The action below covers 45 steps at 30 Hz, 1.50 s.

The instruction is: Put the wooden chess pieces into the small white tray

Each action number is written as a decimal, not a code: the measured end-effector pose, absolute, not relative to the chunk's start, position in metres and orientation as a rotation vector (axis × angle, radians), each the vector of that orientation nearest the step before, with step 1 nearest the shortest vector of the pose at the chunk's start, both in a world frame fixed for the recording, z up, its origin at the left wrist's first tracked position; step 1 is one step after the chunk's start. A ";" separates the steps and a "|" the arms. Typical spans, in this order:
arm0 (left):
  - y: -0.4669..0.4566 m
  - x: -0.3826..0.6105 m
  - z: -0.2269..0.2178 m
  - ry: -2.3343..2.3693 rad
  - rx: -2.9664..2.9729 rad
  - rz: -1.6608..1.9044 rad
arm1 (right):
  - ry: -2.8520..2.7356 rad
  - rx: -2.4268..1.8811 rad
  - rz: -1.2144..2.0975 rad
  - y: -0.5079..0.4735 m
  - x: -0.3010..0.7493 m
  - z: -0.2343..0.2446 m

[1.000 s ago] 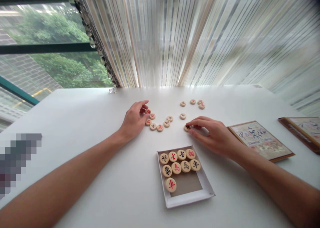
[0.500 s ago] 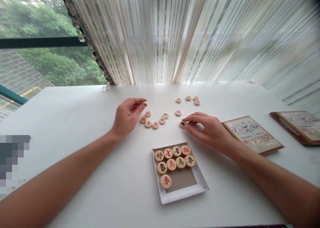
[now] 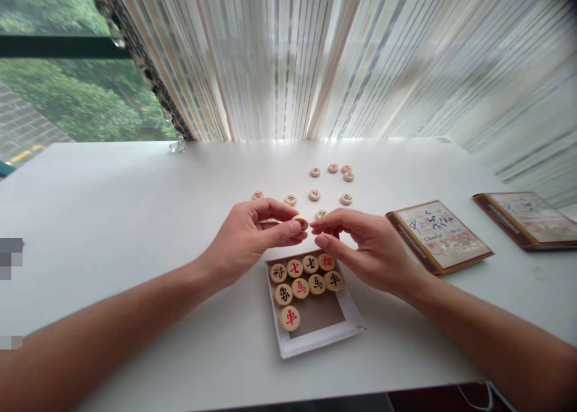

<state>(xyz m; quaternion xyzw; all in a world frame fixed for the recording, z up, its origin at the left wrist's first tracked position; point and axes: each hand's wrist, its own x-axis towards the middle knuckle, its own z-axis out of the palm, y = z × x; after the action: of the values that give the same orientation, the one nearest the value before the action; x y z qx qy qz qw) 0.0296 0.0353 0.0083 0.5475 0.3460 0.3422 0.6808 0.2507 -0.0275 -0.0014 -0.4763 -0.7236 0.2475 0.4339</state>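
My left hand (image 3: 265, 228) pinches a round wooden Chinese chess piece (image 3: 300, 222) with a red mark between thumb and fingers, above the table. Close to that piece is my right hand (image 3: 356, 240), its thumb and forefinger slightly apart and nothing visible between them. Below both hands lies a shallow white box (image 3: 311, 343). It holds two full rows of pieces with red or black characters, and a single red-marked piece (image 3: 290, 319) in the third row. A black-marked piece (image 3: 321, 214) rests just behind my right fingertips. Some pieces behind my left hand are hidden.
Several loose pieces lie farther back, among them a black-marked one (image 3: 346, 199) and a red-marked one (image 3: 333, 168). Two Chinese chess boxes (image 3: 442, 234) (image 3: 527, 219) are at the right. A striped string curtain (image 3: 279, 69) hangs behind the white table (image 3: 135, 207).
My left hand has come right and nearer with its piece, meeting my right hand above the box. My right hand has left the black-marked piece on the table. The view has shifted slightly.
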 end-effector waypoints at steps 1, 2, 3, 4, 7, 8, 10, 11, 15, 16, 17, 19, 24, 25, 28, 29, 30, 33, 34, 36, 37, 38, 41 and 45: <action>0.033 0.030 0.009 0.769 1.225 0.751 | -1.787 -1.174 0.635 -0.029 0.248 -0.001; 0.030 0.030 0.009 0.759 1.220 0.735 | -1.769 -1.165 0.656 -0.030 0.247 -0.002; 0.027 0.030 0.010 0.749 1.214 0.720 | -1.751 -1.156 0.680 -0.031 0.246 -0.002; 0.025 0.030 0.011 0.741 1.210 0.706 | -1.734 -1.147 0.709 -0.032 0.245 -0.003; 0.019 0.031 0.012 0.739 1.223 0.688 | -1.691 -1.117 0.797 -0.034 0.244 -0.005; 0.018 0.032 0.013 0.744 1.228 0.688 | -1.672 -1.112 0.833 -0.034 0.244 -0.005; 0.017 0.032 0.014 0.745 1.221 0.685 | -1.617 -1.111 0.915 -0.035 0.244 -0.003; 0.016 0.033 0.014 0.742 1.207 0.676 | -1.585 -1.112 0.960 -0.036 0.243 -0.002; 0.015 0.033 0.013 0.732 1.140 0.640 | -1.472 -1.093 1.114 -0.035 0.241 0.005; 0.014 0.032 0.013 0.730 1.132 0.641 | -1.448 -1.083 1.145 -0.035 0.241 0.007; 0.013 0.032 0.013 0.727 1.130 0.647 | -1.424 -1.076 1.172 -0.035 0.240 0.008; 0.012 0.031 0.014 0.723 1.132 0.664 | -1.383 -1.058 1.212 -0.035 0.239 0.009; 0.012 0.029 0.018 0.713 1.132 0.663 | -1.303 -1.001 1.273 -0.035 0.236 0.007; 0.012 0.029 0.018 0.709 1.131 0.667 | -1.288 -0.991 1.283 -0.036 0.236 0.006; 0.013 0.030 0.020 0.697 1.153 0.690 | -1.253 -0.970 1.305 -0.037 0.235 0.004; 0.012 0.030 0.021 0.694 1.171 0.695 | -1.247 -0.966 1.309 -0.037 0.235 0.004; 0.012 0.031 0.021 0.694 1.196 0.701 | -1.241 -0.965 1.313 -0.038 0.235 0.003; 0.011 0.032 0.023 0.720 1.286 0.720 | -1.234 -0.970 1.313 -0.038 0.234 0.002; 0.011 0.032 0.024 0.732 1.310 0.727 | -1.234 -0.972 1.309 -0.038 0.234 0.002; 0.011 0.031 0.025 0.749 1.341 0.732 | -1.234 -0.978 1.301 -0.038 0.234 0.002; 0.010 0.031 0.025 0.751 1.347 0.734 | -1.236 -0.980 1.299 -0.039 0.235 0.002; 0.010 0.031 0.025 0.750 1.351 0.736 | -1.236 -0.979 1.299 -0.039 0.235 0.002; 0.011 0.031 0.024 0.741 1.352 0.743 | -1.241 -0.967 1.303 -0.039 0.235 0.003; 0.011 0.030 0.022 0.741 1.347 0.750 | -1.257 -0.960 1.287 -0.040 0.235 0.003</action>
<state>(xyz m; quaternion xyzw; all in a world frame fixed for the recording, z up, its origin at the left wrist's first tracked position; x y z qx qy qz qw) 0.0300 0.0107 0.0219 0.5942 0.3271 0.3311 0.6560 0.2345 -0.0396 0.0034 -0.4011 -0.5252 0.5378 0.5236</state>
